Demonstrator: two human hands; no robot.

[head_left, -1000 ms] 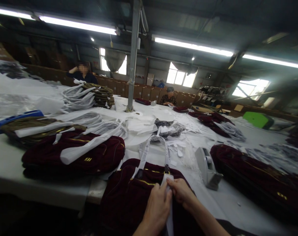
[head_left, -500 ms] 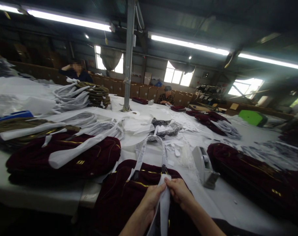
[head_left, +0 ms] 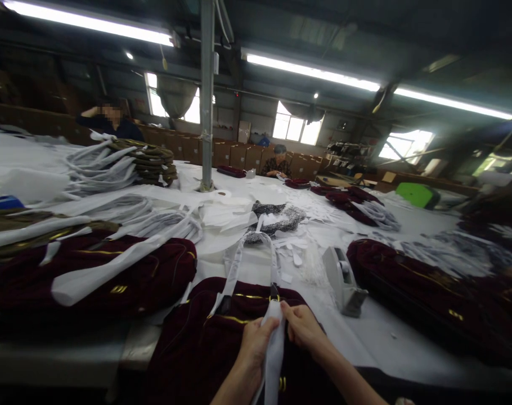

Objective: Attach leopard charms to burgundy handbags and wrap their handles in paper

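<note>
A maroon bag with gold zippers lies before me, its handle wrapped in white and standing up at the back. Over the bag's front hangs a long white strip, its top end close to the gold ring at the handle's base. My left hand is closed on the strip's left edge, thumb on top. On the other edge, near the top, my right hand pinches it between thumb and curled fingers. The fingertips under the strip are hidden.
A tape dispenser stands to the right, beside another maroon bag. More maroon bags lie at left, with olive bags stacked behind. A metal post rises from the table. Two people sit across it.
The view has shifted, so the surroundings sit further left. Both hands stay on the strip; the right thumb has slid slightly outward toward its right edge.
</note>
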